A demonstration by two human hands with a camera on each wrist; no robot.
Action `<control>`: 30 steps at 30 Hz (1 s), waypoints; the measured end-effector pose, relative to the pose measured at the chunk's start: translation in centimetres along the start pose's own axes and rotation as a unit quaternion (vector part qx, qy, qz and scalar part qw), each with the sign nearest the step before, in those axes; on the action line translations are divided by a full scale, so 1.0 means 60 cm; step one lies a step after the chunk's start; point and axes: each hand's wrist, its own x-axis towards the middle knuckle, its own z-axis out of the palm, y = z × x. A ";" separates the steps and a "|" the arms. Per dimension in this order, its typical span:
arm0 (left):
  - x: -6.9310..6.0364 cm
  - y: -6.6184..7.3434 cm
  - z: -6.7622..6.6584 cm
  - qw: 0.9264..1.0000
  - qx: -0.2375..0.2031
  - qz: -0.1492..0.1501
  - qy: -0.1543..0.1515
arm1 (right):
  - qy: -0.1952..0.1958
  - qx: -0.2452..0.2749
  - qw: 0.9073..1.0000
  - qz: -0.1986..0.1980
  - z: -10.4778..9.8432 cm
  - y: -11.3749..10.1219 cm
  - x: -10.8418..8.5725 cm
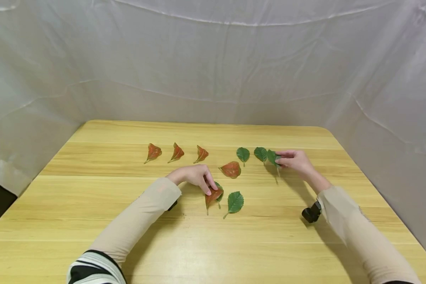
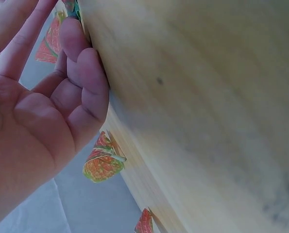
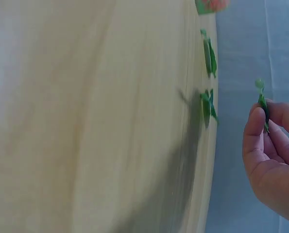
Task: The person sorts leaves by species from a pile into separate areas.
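My right hand point(image 1: 296, 162) pinches a green leaf point(image 1: 272, 157) by its edge; in the right wrist view that leaf point(image 3: 263, 109) is held up off the table between thumb and fingers. My left hand point(image 1: 197, 177) has its thumb and fingertips on a red leaf point(image 1: 213, 196), which partly covers a green leaf point(image 1: 219, 187) near the middle. The left wrist view shows the left hand point(image 2: 52, 97) with some fingers curled, its fingertips at the top edge beside a bit of leaf. Another green leaf point(image 1: 236, 202) lies just right of them.
Three red leaves point(image 1: 154, 151) stand in a row at the back left. Two green leaves point(image 1: 243, 154) lie at the back right, beside the held one. A single red leaf point(image 1: 231, 169) lies between the rows and the front leaves. A pale curtain point(image 1: 213, 71) surrounds the wooden table point(image 1: 213, 244).
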 end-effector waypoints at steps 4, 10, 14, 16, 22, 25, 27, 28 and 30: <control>0.000 0.000 0.000 1.000 -0.003 -0.002 0.000 | 0.011 -0.023 1.000 0.016 -0.006 0.003 0.014; -0.001 0.001 0.000 1.000 -0.011 -0.002 -0.002 | 0.032 -0.039 0.998 0.037 -0.010 0.010 0.037; 0.000 0.001 0.000 1.000 -0.016 -0.002 -0.004 | 0.050 -0.050 0.997 0.045 -0.012 0.016 0.050; 0.000 0.002 0.000 1.000 -0.016 -0.001 -0.004 | 0.055 -0.056 0.996 0.051 -0.013 0.019 0.055; 0.000 0.001 0.000 1.000 -0.017 0.003 -0.004 | 0.052 -0.061 0.994 0.075 -0.015 0.029 0.068; 0.000 0.001 0.001 1.000 -0.017 0.003 -0.004 | 0.045 -0.066 0.993 0.082 -0.017 0.034 0.073; 0.000 0.000 0.001 1.000 -0.017 0.003 -0.004 | 0.043 -0.073 0.993 0.086 -0.019 0.038 0.076; 0.000 0.000 0.001 1.000 -0.017 0.003 -0.004 | 0.042 -0.077 0.992 0.088 -0.019 0.039 0.077; 0.001 -0.001 0.001 1.000 -0.017 0.002 -0.004 | 0.041 -0.081 0.992 0.090 -0.019 0.041 0.078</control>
